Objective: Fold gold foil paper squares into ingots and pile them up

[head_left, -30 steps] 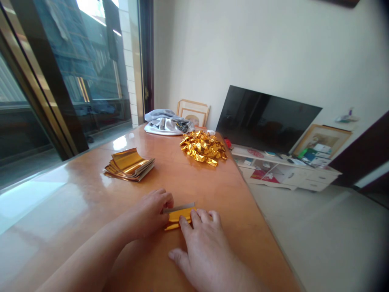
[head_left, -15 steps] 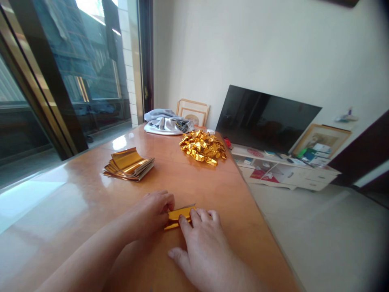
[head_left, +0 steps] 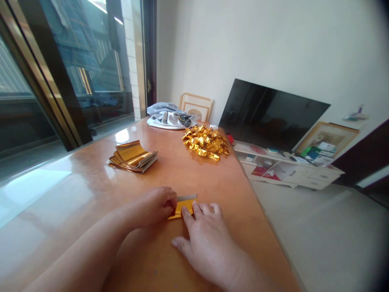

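A small sheet of gold foil paper (head_left: 184, 206) lies on the wooden table between my hands, partly folded, with a grey strip of its back showing along the far edge. My left hand (head_left: 161, 206) pinches the sheet's left end, thumb against curled fingers. Spread out flat, my right hand (head_left: 208, 235) rests its index and middle fingertips on the right part of the foil, thumb out to the side. Farther off to the left sits a loose stack of gold foil sheets (head_left: 133, 157). A heap of folded gold foil pieces (head_left: 205, 142) lies beyond my right hand.
Bundled grey-blue cloth (head_left: 167, 115) lies at the far end of the table (head_left: 164, 259). Past the table's right edge stand a white cabinet (head_left: 304, 176) and a large black television (head_left: 270, 113). Sliding glass doors (head_left: 88, 61) are on the left.
The far edge of the foil sheet now stands open, showing more of its grey back. My left fingers have closed further over its left end. The view has shifted slightly.
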